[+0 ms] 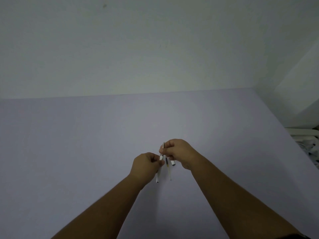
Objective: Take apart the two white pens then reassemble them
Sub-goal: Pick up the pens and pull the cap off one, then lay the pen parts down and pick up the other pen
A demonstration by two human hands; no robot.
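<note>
My left hand [146, 163] is closed on a white pen barrel [158, 176], which slants down past the palm to a dark lower end. My right hand [179, 152] pinches a grey metal tip piece [163, 146] just above the barrel's top end; the two parts meet or nearly meet between the hands. A clear ink refill [168, 168] with a dark upper section lies on the lilac surface below the hands. A second white pen part [173, 163] pokes out under my right hand's fingers; whether that hand holds it is unclear.
The lilac tabletop [86, 152] runs back to a pale wall [138, 49]. Past the table's right edge sits a white rack or basket with cables [309, 140].
</note>
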